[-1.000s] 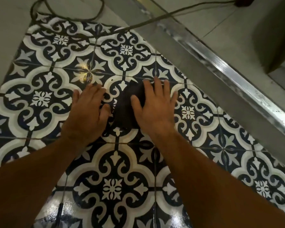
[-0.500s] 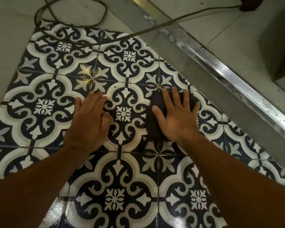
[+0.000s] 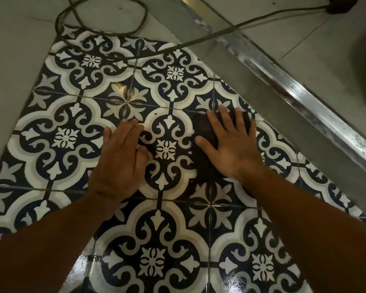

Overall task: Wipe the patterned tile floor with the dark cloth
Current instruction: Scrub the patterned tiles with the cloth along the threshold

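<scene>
Patterned tile floor (image 3: 68,136) in navy, white and grey fills most of the view, bordered by plain grey tiles (image 3: 13,60) and a metal threshold strip (image 3: 300,96). On it the right hand (image 3: 230,144) presses flat on the dark cloth (image 3: 203,132), fingers (image 3: 215,121) spread wide, gripping nothing. Left hand (image 3: 118,159) rests palm-down just beside it, fingers together. A cable (image 3: 178,47) loops across the far tiles.
</scene>
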`<state>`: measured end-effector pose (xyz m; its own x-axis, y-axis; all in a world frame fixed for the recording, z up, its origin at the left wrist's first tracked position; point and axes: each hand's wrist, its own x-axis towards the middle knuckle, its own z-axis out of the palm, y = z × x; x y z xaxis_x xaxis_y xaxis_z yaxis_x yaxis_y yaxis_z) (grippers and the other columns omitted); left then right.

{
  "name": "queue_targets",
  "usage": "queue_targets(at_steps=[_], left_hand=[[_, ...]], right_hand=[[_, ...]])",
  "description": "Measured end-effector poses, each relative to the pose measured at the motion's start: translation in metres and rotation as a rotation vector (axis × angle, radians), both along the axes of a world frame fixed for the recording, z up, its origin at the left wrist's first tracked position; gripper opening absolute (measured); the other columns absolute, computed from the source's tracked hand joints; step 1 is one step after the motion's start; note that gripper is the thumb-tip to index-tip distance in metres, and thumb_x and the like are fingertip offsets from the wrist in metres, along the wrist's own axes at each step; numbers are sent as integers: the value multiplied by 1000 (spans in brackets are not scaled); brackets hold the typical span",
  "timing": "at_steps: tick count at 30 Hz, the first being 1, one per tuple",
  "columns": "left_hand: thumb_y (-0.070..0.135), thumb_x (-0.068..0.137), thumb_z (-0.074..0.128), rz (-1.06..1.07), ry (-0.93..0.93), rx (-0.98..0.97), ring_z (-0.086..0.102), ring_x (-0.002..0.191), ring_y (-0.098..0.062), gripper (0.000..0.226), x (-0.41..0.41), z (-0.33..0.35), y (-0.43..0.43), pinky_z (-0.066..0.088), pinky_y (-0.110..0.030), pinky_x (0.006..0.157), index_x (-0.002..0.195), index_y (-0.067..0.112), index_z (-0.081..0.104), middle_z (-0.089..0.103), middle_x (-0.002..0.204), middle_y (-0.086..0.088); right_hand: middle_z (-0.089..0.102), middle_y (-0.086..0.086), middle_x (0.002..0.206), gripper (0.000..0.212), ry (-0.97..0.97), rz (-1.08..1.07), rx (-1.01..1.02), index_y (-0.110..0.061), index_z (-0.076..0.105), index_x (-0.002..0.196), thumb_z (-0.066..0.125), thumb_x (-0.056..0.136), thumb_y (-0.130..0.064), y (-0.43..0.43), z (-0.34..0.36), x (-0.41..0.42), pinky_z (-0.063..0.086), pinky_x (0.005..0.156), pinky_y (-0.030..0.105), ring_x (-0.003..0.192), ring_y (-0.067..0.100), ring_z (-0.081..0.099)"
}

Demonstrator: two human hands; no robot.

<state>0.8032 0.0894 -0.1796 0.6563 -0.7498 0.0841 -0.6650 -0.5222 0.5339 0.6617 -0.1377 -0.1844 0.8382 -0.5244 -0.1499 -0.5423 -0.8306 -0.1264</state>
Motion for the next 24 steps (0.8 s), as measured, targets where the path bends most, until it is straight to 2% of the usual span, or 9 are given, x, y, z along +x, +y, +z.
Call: queue_targets(at_steps=[4,8,10,12,14,18,24], left_hand=[[33,96,29,14,16,-60,22,145,-21,53,-1,-3,2,5,-44,119,139,4,43,41,148,-13],[32,97,29,45,72,-153,21,145,-20,54,-3,-2,4,2,-37,121,141,2,41,40,149,-16],[29,98,30,51,102,-189,23,145,-23,53,-3,-1,5,5,-42,122,141,0,41,40,149,-17],[25,98,34,70,156,-233,26,144,-27,50,-3,1,5,14,-54,119,140,-1,41,40,148,-17],[22,98,37,88,201,-278,30,142,-29,48,-2,2,6,23,-59,114,139,0,41,41,147,-17],[31,97,35,77,216,-258,30,142,-30,53,-1,2,7,26,-59,113,141,1,40,40,147,-18],[36,97,32,72,190,-189,30,142,-28,56,-2,0,5,25,-57,114,140,1,42,42,147,-18]], right_hand=[[-3,1,165,83,5,-102,12,-37,0,154,4,84,-83,0,-3,46,-11,112,62,148,34,-13],[-1,4,165,82,-42,-14,18,-34,2,154,10,87,-80,40,-2,80,-9,113,64,148,36,-10],[3,5,164,80,-75,68,12,-33,6,154,13,88,-77,66,-1,77,-7,113,64,148,36,-7],[7,5,164,76,-93,155,4,-32,11,154,18,90,-74,85,1,62,-5,113,64,148,36,-5],[8,3,164,74,-89,232,13,-33,12,153,21,92,-74,91,0,36,-5,115,62,149,33,-5],[-2,-5,164,75,-5,301,21,-43,-2,153,15,90,-81,63,0,-23,-11,115,55,148,22,-17],[-5,-4,164,78,53,132,34,-43,-5,152,10,87,-83,-17,7,-26,-9,116,55,148,23,-15]])
